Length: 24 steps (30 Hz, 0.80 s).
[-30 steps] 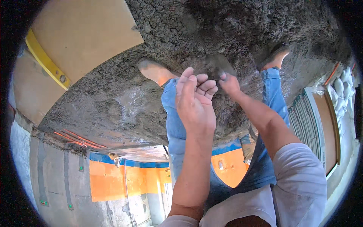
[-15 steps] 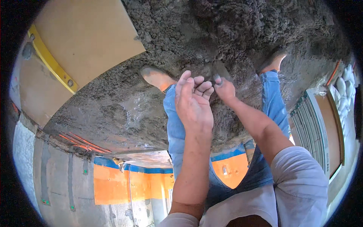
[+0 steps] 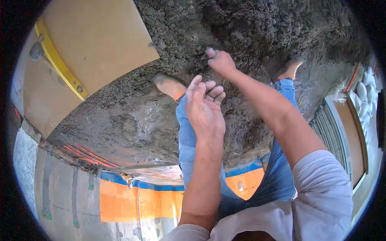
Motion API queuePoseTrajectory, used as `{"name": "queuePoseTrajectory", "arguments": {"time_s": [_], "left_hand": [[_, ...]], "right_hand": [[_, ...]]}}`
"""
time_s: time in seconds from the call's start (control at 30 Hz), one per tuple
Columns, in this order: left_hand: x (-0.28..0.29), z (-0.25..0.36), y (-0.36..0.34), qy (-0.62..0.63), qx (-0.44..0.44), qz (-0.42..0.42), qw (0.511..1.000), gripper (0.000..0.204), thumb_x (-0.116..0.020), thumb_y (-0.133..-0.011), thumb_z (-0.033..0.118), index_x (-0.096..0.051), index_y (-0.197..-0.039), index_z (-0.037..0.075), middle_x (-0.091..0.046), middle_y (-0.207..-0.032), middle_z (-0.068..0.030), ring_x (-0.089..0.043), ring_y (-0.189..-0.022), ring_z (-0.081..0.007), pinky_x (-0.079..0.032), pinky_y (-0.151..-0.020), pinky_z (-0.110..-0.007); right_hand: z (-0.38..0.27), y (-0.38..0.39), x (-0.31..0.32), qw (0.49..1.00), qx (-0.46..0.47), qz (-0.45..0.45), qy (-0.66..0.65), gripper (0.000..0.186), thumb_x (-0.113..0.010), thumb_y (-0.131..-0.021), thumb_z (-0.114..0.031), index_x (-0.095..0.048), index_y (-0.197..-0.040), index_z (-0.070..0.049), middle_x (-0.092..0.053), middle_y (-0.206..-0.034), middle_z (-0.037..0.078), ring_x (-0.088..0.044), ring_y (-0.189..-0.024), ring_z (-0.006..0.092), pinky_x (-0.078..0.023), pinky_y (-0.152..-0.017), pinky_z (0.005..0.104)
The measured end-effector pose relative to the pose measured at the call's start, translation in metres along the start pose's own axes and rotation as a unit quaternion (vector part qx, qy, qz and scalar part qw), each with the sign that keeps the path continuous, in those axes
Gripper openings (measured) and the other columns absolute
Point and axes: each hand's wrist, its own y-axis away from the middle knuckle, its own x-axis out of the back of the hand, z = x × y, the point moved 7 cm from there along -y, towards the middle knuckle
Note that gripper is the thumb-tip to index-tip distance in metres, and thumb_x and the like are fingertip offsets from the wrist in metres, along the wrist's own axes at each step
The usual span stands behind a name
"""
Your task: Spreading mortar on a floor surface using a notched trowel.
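Note:
My right hand is closed, thumb forward, around what looks like the handle of a trowel; its blade barely stands out from the dark mortar. Wet, crumbly grey mortar lies in a rough heap beyond and around that hand. My left hand hovers nearer to me, palm turned up, fingers loosely bent and apart, with nothing in it. Grey smears mark its fingertips. Below it a smoother, wetter stretch of mortar spreads to the left, between and beside my feet.
Large tan tiles or boards lie at the left, with a yellow spirit level on them. A stack of boards and white bags stand at the right. Orange pipes run by the wall. My left foot rests beside the mortar.
My right hand has moved forward and to the left over the mortar, its arm stretching out further. My left hand has stayed nearly in place, still open.

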Motion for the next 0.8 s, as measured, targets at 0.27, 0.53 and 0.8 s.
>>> {"name": "queuePoseTrajectory", "arguments": {"time_s": [0.27,0.53,0.8], "left_hand": [[0.019,0.000,0.003,0.014,-0.008,0.013,1.000,0.026,-0.053,-0.089,0.015,-0.051,-0.114,0.007,-0.062,-0.089,-0.0054,-0.060,-0.077,-0.0178,-0.051,-0.069,-0.033],[0.038,0.009,-0.004,0.064,-0.017,0.029,0.997,0.025,-0.056,-0.088,0.015,-0.053,-0.111,0.008,-0.062,-0.090,-0.0054,-0.061,-0.077,-0.0183,-0.051,-0.070,-0.033],[0.021,0.016,-0.002,0.059,-0.007,0.043,0.997,0.023,-0.052,-0.089,0.015,-0.052,-0.111,0.008,-0.061,-0.087,-0.0043,-0.060,-0.075,-0.0179,-0.049,-0.068,-0.033]], "right_hand": [[0.008,0.067,0.025,0.951,-0.085,-0.142,-0.262,0.011,-0.058,-0.072,-0.014,-0.058,-0.075,-0.004,-0.056,-0.059,0.008,-0.055,-0.048,0.0165,-0.044,-0.043,0.0310],[0.067,0.134,-0.013,0.981,-0.111,-0.125,-0.098,0.028,-0.061,-0.068,-0.019,-0.060,-0.089,-0.002,-0.064,-0.078,0.016,-0.064,-0.078,0.0301,-0.049,-0.073,0.0386],[-0.105,-0.078,-0.014,0.989,0.065,0.018,-0.129,0.024,-0.054,-0.075,-0.022,-0.054,-0.067,0.001,-0.051,-0.050,0.009,-0.051,-0.042,0.0214,-0.039,-0.042,0.0386]]}}
